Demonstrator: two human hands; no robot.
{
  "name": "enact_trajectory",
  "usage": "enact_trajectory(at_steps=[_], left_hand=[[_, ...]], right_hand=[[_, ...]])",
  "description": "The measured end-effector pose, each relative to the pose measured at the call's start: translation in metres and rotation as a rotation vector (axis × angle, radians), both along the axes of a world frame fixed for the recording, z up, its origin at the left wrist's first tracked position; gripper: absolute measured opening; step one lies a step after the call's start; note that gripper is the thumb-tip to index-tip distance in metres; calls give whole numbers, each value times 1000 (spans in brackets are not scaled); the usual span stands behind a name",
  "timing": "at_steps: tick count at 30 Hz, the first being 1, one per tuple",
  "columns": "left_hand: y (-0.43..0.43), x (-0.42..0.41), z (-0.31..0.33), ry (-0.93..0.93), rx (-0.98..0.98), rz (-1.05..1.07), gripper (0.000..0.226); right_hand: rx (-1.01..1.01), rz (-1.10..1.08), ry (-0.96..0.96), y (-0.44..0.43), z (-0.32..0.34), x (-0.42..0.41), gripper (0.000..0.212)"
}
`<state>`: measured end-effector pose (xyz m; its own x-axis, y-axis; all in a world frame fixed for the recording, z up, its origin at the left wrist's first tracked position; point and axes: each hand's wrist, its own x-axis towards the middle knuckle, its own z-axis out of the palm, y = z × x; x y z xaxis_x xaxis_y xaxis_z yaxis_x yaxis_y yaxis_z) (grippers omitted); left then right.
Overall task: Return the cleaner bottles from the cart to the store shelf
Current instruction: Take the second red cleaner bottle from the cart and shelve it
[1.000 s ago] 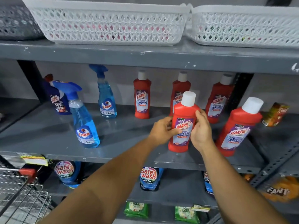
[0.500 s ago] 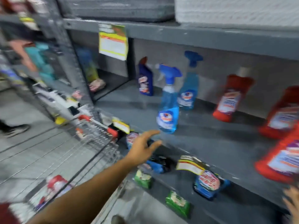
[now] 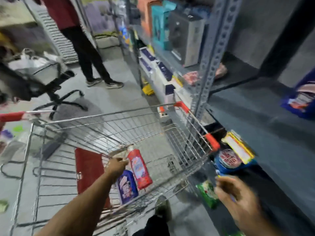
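A wire shopping cart (image 3: 184,121) with red corner guards stands to the left of the grey store shelf (image 3: 252,116). Inside it lie a red cleaner bottle (image 3: 141,169) with a white cap and a dark blue cleaner bottle (image 3: 127,185) beside it. My left hand (image 3: 116,165) reaches down into the cart, fingers right next to the neck of the red bottle; the blur hides whether it touches. My right hand (image 3: 237,193) hovers blurred at the lower right in front of the lower shelf, fingers apart, holding nothing. One blue bottle (image 3: 301,97) stands on the shelf at the right edge.
A red flat item (image 3: 88,169) lies in the cart. A person in dark trousers (image 3: 88,53) stands in the aisle, beside an office chair (image 3: 42,79) loaded with bags. Blue pouches (image 3: 228,160) and green packs (image 3: 208,193) sit on lower shelves. Boxes (image 3: 170,26) fill the far shelving.
The view has swung left and down from the shelf to the cart. My hands let go of the red bottle on the shelf, and my left hand dropped into the cart.
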<state>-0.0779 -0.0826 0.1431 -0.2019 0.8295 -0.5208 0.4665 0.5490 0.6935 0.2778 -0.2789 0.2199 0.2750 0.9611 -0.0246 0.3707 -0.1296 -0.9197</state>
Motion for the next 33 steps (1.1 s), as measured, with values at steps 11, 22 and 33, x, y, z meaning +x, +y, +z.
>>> enact_trajectory(at_steps=[11, 22, 33], left_hand=[[10, 10, -144, 68, -409, -251, 37], [4, 45, -199, 0, -506, 217, 57], [1, 40, -185, -391, -534, 321, 68]], right_hand=[[-525, 771, -507, 348, -156, -186, 54], [-757, 721, -489, 387, -288, -282, 57], [-818, 736, -191, 381, -236, -238, 60]])
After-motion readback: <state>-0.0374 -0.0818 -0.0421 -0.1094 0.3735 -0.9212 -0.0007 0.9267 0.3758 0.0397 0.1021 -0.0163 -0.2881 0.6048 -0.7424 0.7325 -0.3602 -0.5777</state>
